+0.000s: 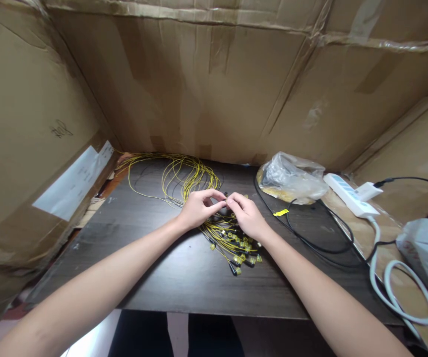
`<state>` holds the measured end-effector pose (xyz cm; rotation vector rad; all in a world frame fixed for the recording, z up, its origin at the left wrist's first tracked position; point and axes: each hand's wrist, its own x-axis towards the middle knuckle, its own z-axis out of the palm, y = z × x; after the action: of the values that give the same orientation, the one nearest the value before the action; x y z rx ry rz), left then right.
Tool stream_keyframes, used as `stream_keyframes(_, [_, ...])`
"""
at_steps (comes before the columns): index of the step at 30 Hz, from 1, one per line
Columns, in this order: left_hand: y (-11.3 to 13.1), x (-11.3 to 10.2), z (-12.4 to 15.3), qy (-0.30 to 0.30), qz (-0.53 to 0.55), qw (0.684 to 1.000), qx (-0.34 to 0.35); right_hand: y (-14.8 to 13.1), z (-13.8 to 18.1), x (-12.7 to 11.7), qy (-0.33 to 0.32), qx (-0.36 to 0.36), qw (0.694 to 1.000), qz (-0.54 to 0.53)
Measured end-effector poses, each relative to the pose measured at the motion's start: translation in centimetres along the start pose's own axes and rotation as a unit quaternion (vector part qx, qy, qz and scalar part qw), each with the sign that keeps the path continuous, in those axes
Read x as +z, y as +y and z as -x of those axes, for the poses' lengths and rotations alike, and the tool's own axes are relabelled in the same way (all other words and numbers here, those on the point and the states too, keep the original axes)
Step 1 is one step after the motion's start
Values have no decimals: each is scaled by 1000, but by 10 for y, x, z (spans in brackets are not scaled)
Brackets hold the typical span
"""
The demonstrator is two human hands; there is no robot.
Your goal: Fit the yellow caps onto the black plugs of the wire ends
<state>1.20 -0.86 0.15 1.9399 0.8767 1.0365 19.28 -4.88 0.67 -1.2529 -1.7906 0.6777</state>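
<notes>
left hand: fingertips pinched on a dark wire end, just over the yellow wire bundle | right hand: pinching that same end (fingertips meet) | plastic bag: right of bundle | power strip: farther right of bundle

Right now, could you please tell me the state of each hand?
Left hand: fingers pinched shut on a small cable end above the yellow cable bundle.
Right hand: pinched shut on the same cable end.
</notes>
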Motion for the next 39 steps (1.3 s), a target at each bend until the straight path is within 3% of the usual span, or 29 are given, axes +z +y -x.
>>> stream_keyframes(7, [2, 0, 0, -12, -11, 1000, 16, 4, -2, 1, -21, 10, 1000, -6])
stream_keyframes(17, [0, 1, 0, 5, 11, 1000, -3, 0, 0, 0, 23, -19, 1000, 5])
stream_keyframes(31, [-1, 1, 1, 18, 33, 999, 6, 1, -1, -2, -32, -8, 999, -3])
stream_keyframes(39, [1, 1, -1, 23, 28, 999, -4, 1, 0, 0, -12, -24, 999, 19])
